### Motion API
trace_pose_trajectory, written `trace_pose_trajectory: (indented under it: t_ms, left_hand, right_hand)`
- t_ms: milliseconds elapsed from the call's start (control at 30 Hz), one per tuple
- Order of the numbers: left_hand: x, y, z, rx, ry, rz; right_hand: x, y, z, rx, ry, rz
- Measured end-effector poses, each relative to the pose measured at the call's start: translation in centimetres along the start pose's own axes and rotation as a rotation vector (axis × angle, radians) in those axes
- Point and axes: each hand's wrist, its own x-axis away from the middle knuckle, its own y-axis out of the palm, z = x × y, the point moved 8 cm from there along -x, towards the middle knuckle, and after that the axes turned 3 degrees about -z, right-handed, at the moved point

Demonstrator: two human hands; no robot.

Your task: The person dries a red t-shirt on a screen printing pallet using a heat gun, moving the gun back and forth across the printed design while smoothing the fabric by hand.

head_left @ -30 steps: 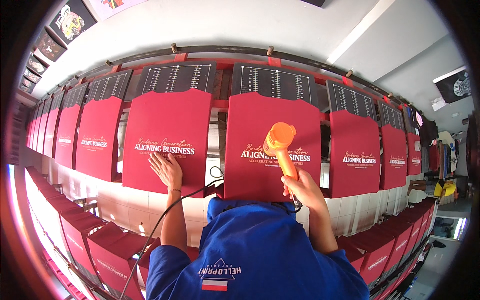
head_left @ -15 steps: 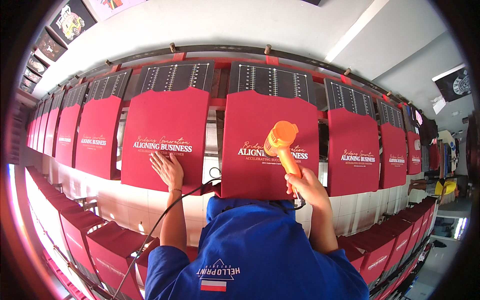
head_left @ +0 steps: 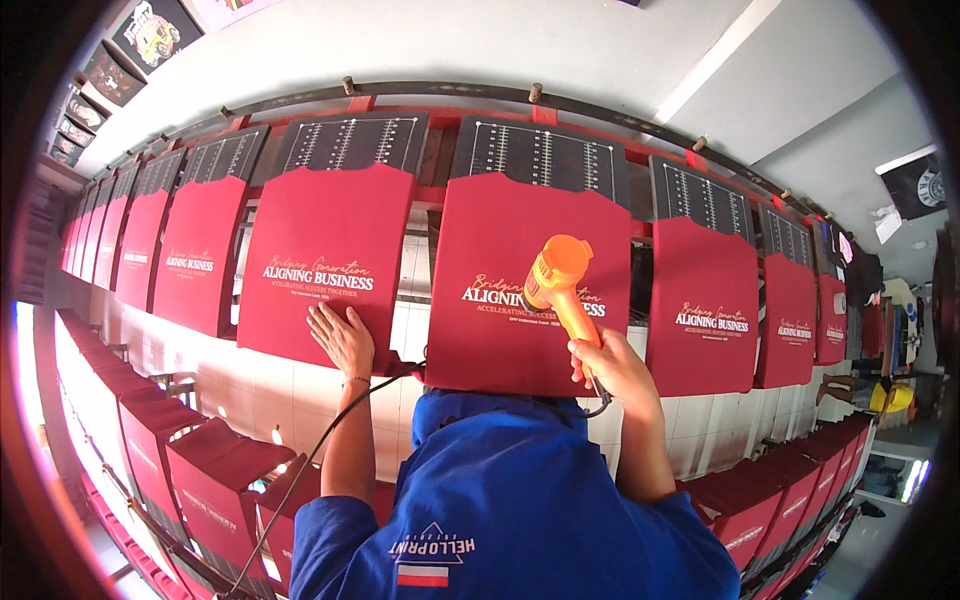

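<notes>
My right hand [head_left: 618,370] is closed round the handle of an orange hot-air gun [head_left: 560,262]. The gun is held over the red shirt [head_left: 530,225] straight in front of me and hides part of its white and gold print. My left hand [head_left: 343,338] lies flat with fingers spread on the lower part of the neighbouring red shirt [head_left: 325,215], just below that print. Both shirts are stretched over dark boards [head_left: 540,155] with white scale marks. A black cable [head_left: 330,430] runs past my left forearm.
More red shirts on boards continue left and right, such as one at the right [head_left: 700,270]. Behind the boards runs a dark rail [head_left: 440,92]. Another row of red shirts [head_left: 210,500] stands on my near side. Clothes [head_left: 850,265] hang at the far right.
The shirts have shifted slightly leftward in view. My left hand now rests below the print instead of touching its lowest lines. The hot-air gun stays over the middle shirt.
</notes>
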Motion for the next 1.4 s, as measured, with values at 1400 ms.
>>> trace_pose_trajectory:
  t_ms: [1400]
  left_hand:
    - [3.0, -1.2, 1.2, -0.006, -0.2, 0.033]
  right_hand:
    - [1.8, -6.1, 2.5, 0.042, 0.006, -0.024]
